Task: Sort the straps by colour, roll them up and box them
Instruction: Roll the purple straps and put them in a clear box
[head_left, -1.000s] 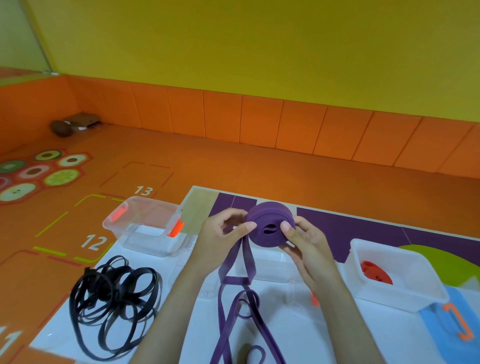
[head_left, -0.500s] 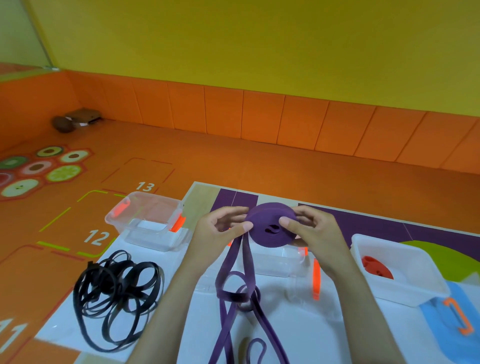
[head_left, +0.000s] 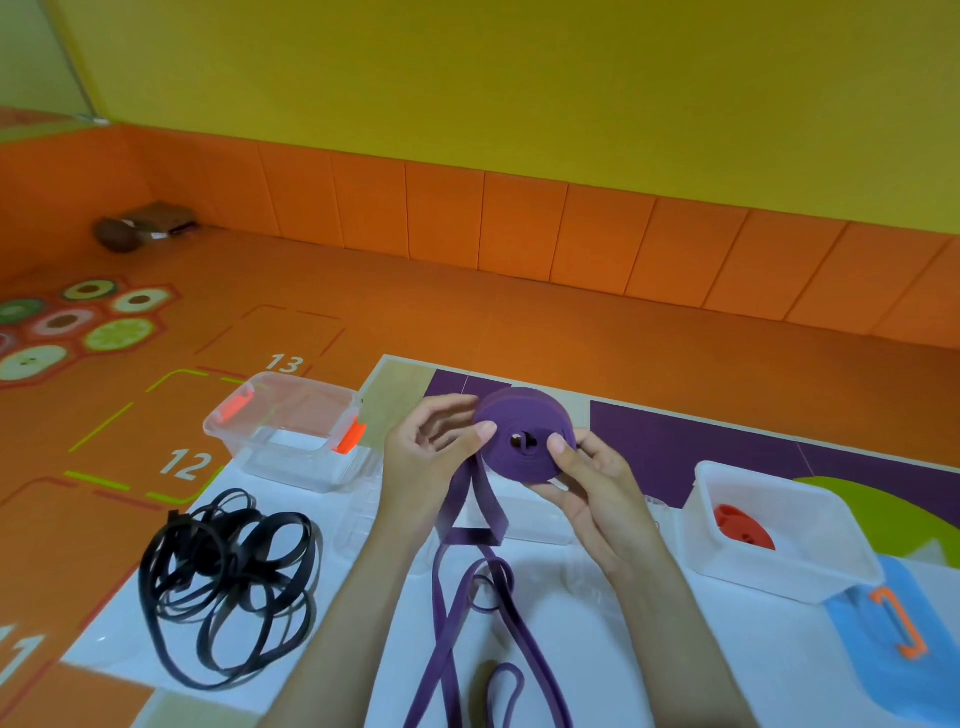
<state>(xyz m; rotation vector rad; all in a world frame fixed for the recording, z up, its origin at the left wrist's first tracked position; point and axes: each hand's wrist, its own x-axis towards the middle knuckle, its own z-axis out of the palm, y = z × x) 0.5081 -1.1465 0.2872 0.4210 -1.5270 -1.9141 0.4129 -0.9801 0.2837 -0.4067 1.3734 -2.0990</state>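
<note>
Both hands are raised above the mat (head_left: 597, 649), clamped on the purple strap (head_left: 524, 441).
- The purple strap is mostly wound into a flat roll, held on edge with its face toward the camera and a small hole at the centre.
- Left hand (head_left: 426, 452): thumb on the near face at the roll's left edge, fingers curled behind.
- Right hand (head_left: 587, 478): thumb on the near face at the right, fingers cupped under and behind.
- Unwound tail (head_left: 457, 597): drops from the roll's left side between the forearms and lies in loose loops on the mat, running off the near edge.

Surroundings:
- Black straps (head_left: 228, 577): a tangled heap, near left on the mat.
- Clear box (head_left: 291, 436) with orange clips: far left.
- White box (head_left: 753, 571): right, with an orange roll (head_left: 743, 527) inside.
- A second clear box (head_left: 535, 525): partly hidden behind the hands.
</note>
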